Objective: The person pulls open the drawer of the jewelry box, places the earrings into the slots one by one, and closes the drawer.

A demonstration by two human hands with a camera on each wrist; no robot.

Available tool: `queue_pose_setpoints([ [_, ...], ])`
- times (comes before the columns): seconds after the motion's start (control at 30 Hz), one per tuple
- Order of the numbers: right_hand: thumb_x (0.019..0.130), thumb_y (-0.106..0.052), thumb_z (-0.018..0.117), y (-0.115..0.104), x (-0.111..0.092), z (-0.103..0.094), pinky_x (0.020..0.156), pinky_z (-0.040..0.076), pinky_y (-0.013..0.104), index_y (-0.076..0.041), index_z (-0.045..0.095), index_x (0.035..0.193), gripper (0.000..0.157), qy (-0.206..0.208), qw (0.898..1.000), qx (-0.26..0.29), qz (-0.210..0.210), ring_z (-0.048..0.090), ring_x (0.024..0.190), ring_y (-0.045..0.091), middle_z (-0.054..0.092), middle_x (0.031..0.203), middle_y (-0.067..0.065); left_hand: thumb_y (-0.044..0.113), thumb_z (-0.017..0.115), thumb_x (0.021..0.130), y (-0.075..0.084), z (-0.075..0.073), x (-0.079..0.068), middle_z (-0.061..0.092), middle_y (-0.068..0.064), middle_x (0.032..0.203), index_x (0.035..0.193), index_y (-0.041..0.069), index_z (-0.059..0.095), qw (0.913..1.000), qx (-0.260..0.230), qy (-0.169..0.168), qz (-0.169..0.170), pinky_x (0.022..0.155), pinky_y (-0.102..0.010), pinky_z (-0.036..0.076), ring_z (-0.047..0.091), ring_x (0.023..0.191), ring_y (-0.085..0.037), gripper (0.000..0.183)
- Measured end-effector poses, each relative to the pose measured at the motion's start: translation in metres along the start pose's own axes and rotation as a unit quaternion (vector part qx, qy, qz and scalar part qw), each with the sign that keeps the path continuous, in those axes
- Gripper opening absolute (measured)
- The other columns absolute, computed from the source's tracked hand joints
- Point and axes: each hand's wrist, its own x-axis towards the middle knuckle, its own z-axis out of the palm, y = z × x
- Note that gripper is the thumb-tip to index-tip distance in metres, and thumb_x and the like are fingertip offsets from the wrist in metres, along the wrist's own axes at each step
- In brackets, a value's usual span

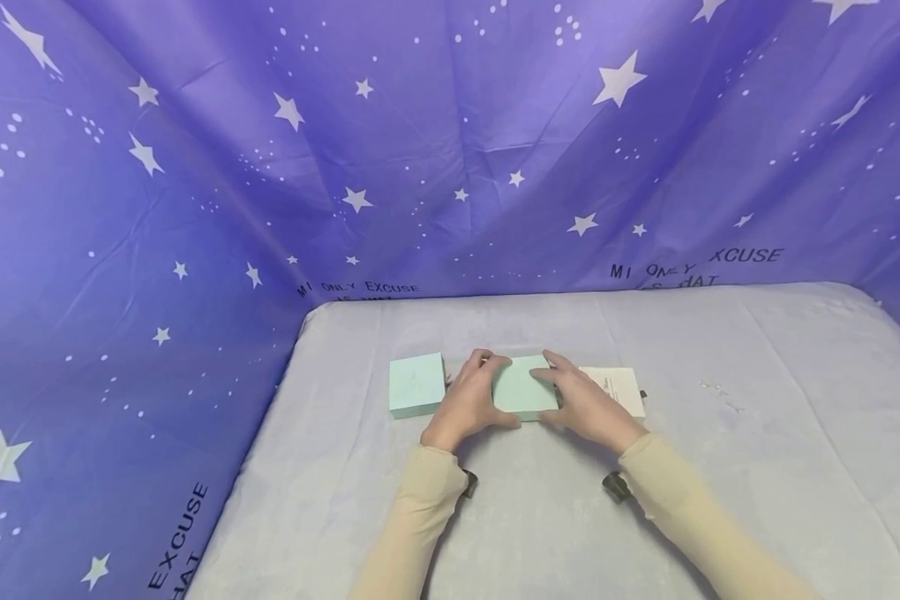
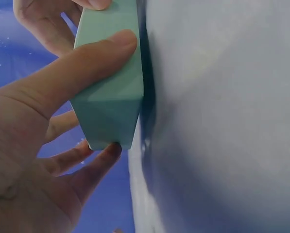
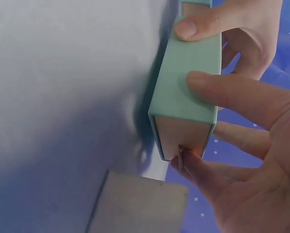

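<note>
A mint-green sleeve box [image 1: 521, 385] lies between both hands, close over the table. My left hand [image 1: 468, 396] grips its left end, thumb along the front side and fingers round the back. On the right end, my right hand [image 1: 588, 404] grips likewise, thumb pressed to the front face [image 3: 183, 97]. The right wrist view shows a pale inner drawer [image 3: 183, 132] inside the sleeve, with a small tab [image 3: 180, 154] at the fingertips. At the left end, seen in the left wrist view, the box's green side [image 2: 110, 121] is closed.
To the left sits a second mint-green box [image 1: 417, 383]. A white box [image 1: 618, 387] with dark lettering and a dark tab lies just right of my right hand. Small thin bits [image 1: 720, 396] lie farther right on the pale cloth-covered table [image 1: 540, 517]. Purple star-printed curtains [image 1: 420, 125] enclose it.
</note>
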Motion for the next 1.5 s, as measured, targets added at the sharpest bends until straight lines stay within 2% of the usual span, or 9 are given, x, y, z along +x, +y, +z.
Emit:
queue_pose_setpoints([
  [0.37,0.074,-0.011,0.086,-0.005,-0.017,-0.017,0.104,0.044,0.057,0.000,0.060,0.132,0.064,0.013,0.999,-0.001,-0.032,0.049,0.128,0.047,0.035,0.152,0.028,0.041,0.096,0.058,0.011,-0.008,-0.013,0.047,-0.006,0.138,0.147,0.013,0.044,0.9994,0.007,0.025,0.022,0.101,-0.042,0.048,0.050,0.124,-0.023,0.107],
  [0.67,0.074,-0.013,0.086,-0.007,-0.030,-0.027,0.108,0.039,0.059,0.007,0.051,0.138,0.076,0.024,0.999,0.000,-0.046,0.044,0.132,0.047,0.034,0.151,0.027,0.042,0.096,0.057,0.024,-0.014,-0.022,0.048,-0.005,0.137,0.143,0.013,0.048,0.9981,0.013,0.041,0.043,0.099,-0.039,0.049,0.050,0.122,-0.022,0.103],
  [0.87,0.075,-0.015,0.086,-0.007,-0.040,-0.032,0.102,0.046,0.057,0.007,0.046,0.141,0.081,0.029,0.998,0.029,-0.046,0.059,0.117,0.041,0.034,0.150,0.028,0.041,0.096,0.057,0.030,-0.014,-0.028,0.048,-0.005,0.134,0.142,0.013,0.049,0.9973,0.008,0.050,0.053,0.099,-0.038,0.050,0.050,0.120,-0.021,0.101],
  [0.97,0.075,-0.016,0.086,-0.007,-0.046,-0.035,0.098,0.049,0.056,0.006,0.045,0.142,0.082,0.025,0.998,0.044,-0.042,0.063,0.112,0.040,0.034,0.149,0.029,0.041,0.096,0.057,0.032,-0.013,-0.031,0.047,-0.005,0.135,0.141,0.014,0.049,0.9969,0.007,0.051,0.059,0.098,-0.037,0.051,0.050,0.120,-0.021,0.101],
  [1.27,0.073,-0.018,0.088,-0.007,-0.061,-0.036,0.095,0.051,0.055,0.004,0.044,0.144,0.086,0.016,0.998,0.050,-0.028,0.062,0.113,0.038,0.035,0.147,0.026,0.043,0.096,0.057,0.040,-0.009,-0.039,0.046,-0.004,0.136,0.142,0.013,0.048,0.9962,0.011,0.040,0.077,0.098,-0.033,0.051,0.050,0.121,-0.020,0.102],
  [1.5,0.068,-0.018,0.091,-0.004,-0.072,-0.034,0.101,0.045,0.061,0.003,0.048,0.140,0.087,0.028,0.999,0.036,-0.026,0.057,0.118,0.042,0.042,0.142,0.025,0.046,0.096,0.056,0.044,-0.003,-0.046,0.048,-0.004,0.134,0.140,0.015,0.050,0.9960,0.017,0.029,0.083,0.096,-0.031,0.051,0.052,0.118,-0.018,0.101],
])
